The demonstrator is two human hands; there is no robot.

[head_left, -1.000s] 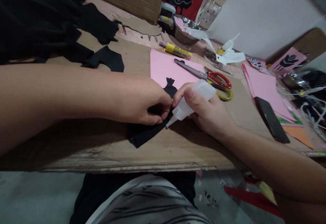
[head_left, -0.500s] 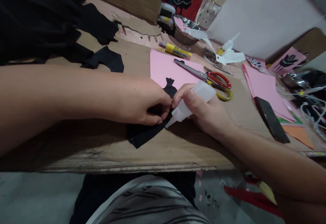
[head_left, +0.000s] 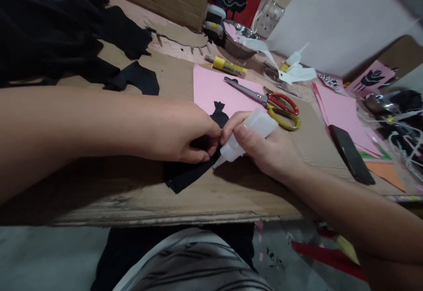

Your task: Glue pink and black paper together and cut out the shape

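Note:
A strip of black fabric or paper (head_left: 185, 177) lies near the front edge of the cardboard-covered table, and my left hand (head_left: 194, 132) pinches its upper edge. Wrapped in my right hand (head_left: 264, 143) is a white glue bottle (head_left: 261, 125), tilted with its narrow nozzle pointing down and left. The nozzle tip is at the black piece's right edge; whether it touches is too small to tell. Just beyond my fingers, a black cut-out (head_left: 219, 113) partly overlaps a pink sheet (head_left: 208, 83). Scissors (head_left: 264, 99) with red and yellow handles rest across that sheet.
Behind the sheet lie a yellow glue stick (head_left: 228, 66), a metal bowl (head_left: 239, 50) and a small glue bottle (head_left: 292, 59). Black scraps (head_left: 132, 77) spread at the left. To the right are a dark phone (head_left: 350, 154), pink sheets (head_left: 337, 110) and tangled cables (head_left: 406, 141).
The glue bottle's nozzle has shifted slightly down and left along the black piece's edge, with my right hand. My left hand stays in nearly the same pinch.

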